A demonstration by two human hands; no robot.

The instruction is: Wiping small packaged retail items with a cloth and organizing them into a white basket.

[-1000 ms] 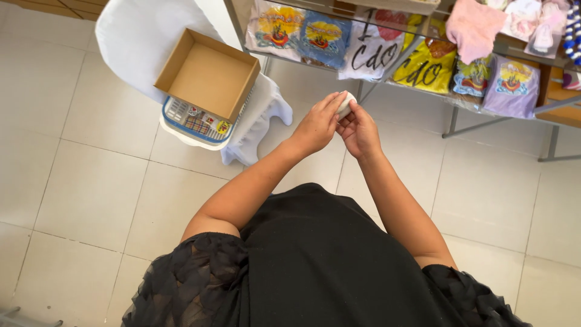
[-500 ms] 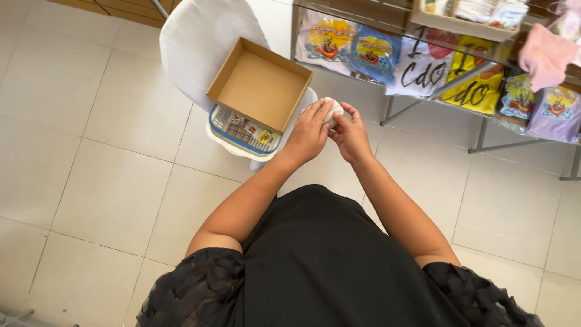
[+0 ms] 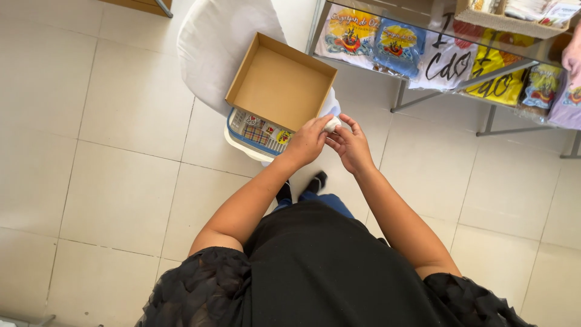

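- Large pale square tiles make up the floor [image 3: 115,115], with thin grey joints running across it; the person stands on it, one dark shoe [image 3: 317,180] showing below the hands.
- Ahead stands a white chair [image 3: 212,48], and on its seat sits a stack: a white and blue tray [image 3: 257,134] with small coloured pictures along its edge, and on top an open brown cardboard box [image 3: 279,83], its inside bare.
- To the right a metal-legged display table [image 3: 423,85] carries folded printed garments in flat clear wrappers, yellow, blue, white and purple.
- Both hands meet just beside the box's near right corner, above the floor.
- Between them is a small white object [image 3: 331,124], pinched at its two ends; it is too small to tell what kind of thing it is.
- Its long axis seems to run roughly left to right, from one hand to the other, though that is hard to make out.
- Left hand [image 3: 307,142] is curled narrow, fingertips closed on the object.
- Right hand [image 3: 351,145] is likewise narrow, thumb and forefinger closed on the object's other end.
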